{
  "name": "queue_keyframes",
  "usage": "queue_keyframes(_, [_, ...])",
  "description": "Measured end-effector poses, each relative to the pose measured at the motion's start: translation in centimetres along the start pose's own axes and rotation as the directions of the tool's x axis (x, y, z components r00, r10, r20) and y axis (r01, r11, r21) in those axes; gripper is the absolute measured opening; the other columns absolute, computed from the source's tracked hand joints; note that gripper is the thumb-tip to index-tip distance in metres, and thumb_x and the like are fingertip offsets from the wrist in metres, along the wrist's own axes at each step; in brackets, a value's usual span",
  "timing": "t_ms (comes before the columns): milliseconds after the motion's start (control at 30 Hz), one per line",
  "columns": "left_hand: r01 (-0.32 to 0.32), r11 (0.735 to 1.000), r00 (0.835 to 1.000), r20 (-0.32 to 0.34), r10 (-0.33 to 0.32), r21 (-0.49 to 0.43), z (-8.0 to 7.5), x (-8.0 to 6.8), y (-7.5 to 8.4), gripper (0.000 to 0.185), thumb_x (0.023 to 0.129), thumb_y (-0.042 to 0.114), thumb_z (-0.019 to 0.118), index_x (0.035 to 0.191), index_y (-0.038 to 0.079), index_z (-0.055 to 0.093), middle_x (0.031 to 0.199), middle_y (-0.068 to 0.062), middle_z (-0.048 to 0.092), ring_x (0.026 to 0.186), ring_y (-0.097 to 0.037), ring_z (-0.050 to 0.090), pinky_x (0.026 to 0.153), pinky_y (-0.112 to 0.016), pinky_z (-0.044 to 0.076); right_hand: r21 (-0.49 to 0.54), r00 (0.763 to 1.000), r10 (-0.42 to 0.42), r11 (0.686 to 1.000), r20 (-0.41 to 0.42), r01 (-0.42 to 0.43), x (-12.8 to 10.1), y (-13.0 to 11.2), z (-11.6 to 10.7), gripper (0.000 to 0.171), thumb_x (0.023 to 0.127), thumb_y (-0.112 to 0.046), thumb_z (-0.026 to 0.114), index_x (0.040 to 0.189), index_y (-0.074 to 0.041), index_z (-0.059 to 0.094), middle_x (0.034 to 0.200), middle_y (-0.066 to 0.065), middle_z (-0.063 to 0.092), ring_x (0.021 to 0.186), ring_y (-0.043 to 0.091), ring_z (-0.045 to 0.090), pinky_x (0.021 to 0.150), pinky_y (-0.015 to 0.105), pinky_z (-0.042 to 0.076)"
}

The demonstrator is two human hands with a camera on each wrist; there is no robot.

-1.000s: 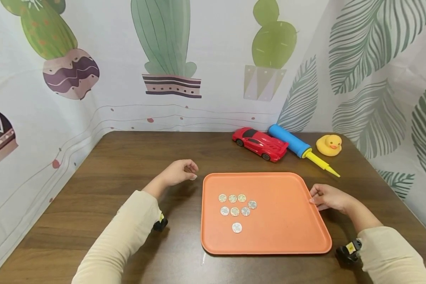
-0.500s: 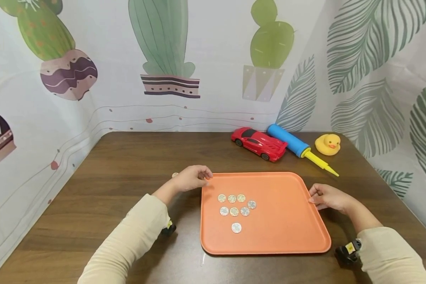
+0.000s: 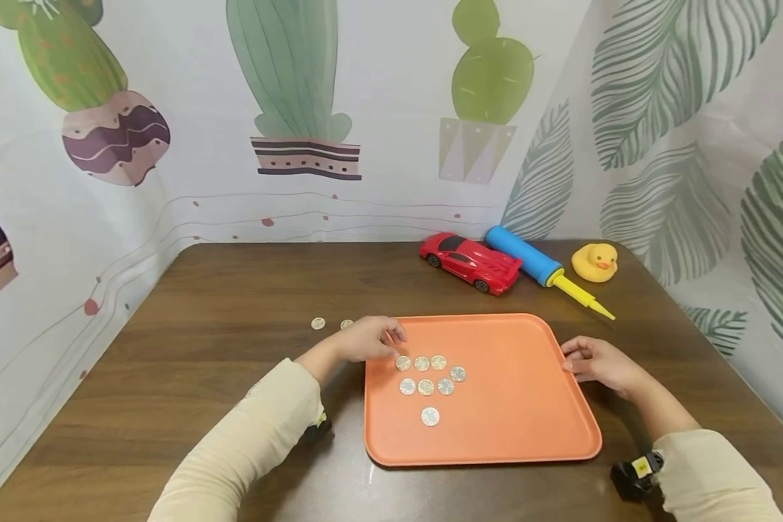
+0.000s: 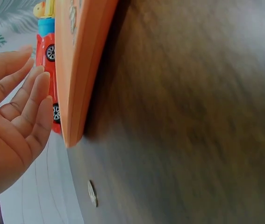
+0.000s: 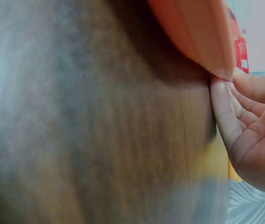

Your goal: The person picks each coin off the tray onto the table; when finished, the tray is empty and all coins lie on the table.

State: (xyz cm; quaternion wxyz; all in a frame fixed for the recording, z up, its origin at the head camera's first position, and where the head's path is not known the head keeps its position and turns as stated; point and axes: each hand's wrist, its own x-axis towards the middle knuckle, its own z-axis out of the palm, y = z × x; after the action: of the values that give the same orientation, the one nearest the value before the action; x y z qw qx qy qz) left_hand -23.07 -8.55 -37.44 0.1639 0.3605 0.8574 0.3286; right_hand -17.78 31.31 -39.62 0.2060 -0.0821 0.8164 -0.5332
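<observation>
An orange tray (image 3: 509, 406) lies on the wooden table, bearing several gold and silver coins (image 3: 426, 387) left of its middle. My left hand (image 3: 368, 338) reaches over the tray's far left corner, its fingertips close to the leftmost coin (image 3: 402, 363) of the back row. In the left wrist view its fingers (image 4: 36, 100) are loosely bent and nothing shows in them. My right hand (image 3: 603, 367) pinches the tray's right rim between thumb and fingers; the right wrist view shows this grip at the tray's edge (image 5: 207, 42).
Two gold coins, a farther-left one (image 3: 317, 323) and one by my left wrist (image 3: 346, 324), lie on the table left of the tray. Behind the tray are a red toy car (image 3: 471, 262), a blue and yellow pump-like toy (image 3: 528, 255) and a yellow rubber duck (image 3: 594, 262).
My left hand has moved right from the table onto the tray's corner, uncovering two coins on the table. The right hand keeps hold of the rim. The head view has shifted slightly.
</observation>
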Motion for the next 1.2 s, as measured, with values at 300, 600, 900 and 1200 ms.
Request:
queue_keyframes(300, [0.036,0.999,0.999,0.02,-0.036,0.027,0.9,0.3,-0.4,0.024,0.071,0.004,0.065,0.094,0.004,0.058,0.091,-0.003,0.057,0.078,-0.013,0.054,0.068,-0.021,0.042,0.044,0.999,-0.024,0.999,0.028,0.023,-0.1,0.4,0.1,0.046,0.083,-0.003,0.053,0.113,0.022,0.028,0.087,0.011,0.053,0.076,0.014,0.055,0.07,0.029,0.047])
queue_keyframes(600, [0.006,0.996,0.999,0.042,-0.01,0.087,1.4,0.9,-0.6,0.021,0.07,0.005,0.067,0.089,0.004,0.058,0.084,-0.001,0.057,0.077,-0.013,0.054,0.069,-0.02,0.042,0.047,0.999,-0.035,0.998,0.041,0.033,-0.2,0.8,-0.2,0.047,0.084,-0.003,0.052,0.114,0.022,0.027,0.089,0.011,0.052,0.077,0.013,0.054,0.07,0.028,0.047])
queue_keyframes(900, [0.001,0.992,0.999,0.049,-0.007,0.126,1.8,1.2,-0.5,0.018,0.069,0.006,0.069,0.082,0.005,0.057,0.077,0.001,0.054,0.074,-0.011,0.05,0.067,-0.018,0.039,0.07,0.997,-0.04,0.997,0.073,0.035,-0.1,0.7,-0.5,0.045,0.085,-0.003,0.05,0.113,0.022,0.025,0.09,0.01,0.052,0.078,0.014,0.055,0.07,0.028,0.047])
queue_keyframes(1200, [-0.034,0.989,0.998,0.056,0.026,0.143,1.7,1.4,-0.6,0.017,0.068,0.005,0.069,0.077,0.008,0.056,0.077,0.001,0.049,0.075,-0.011,0.048,0.067,-0.018,0.039,0.072,0.995,-0.055,0.996,0.086,0.049,-0.1,0.4,-0.5,0.045,0.085,-0.001,0.049,0.112,0.023,0.024,0.089,0.01,0.051,0.078,0.013,0.054,0.07,0.027,0.047])
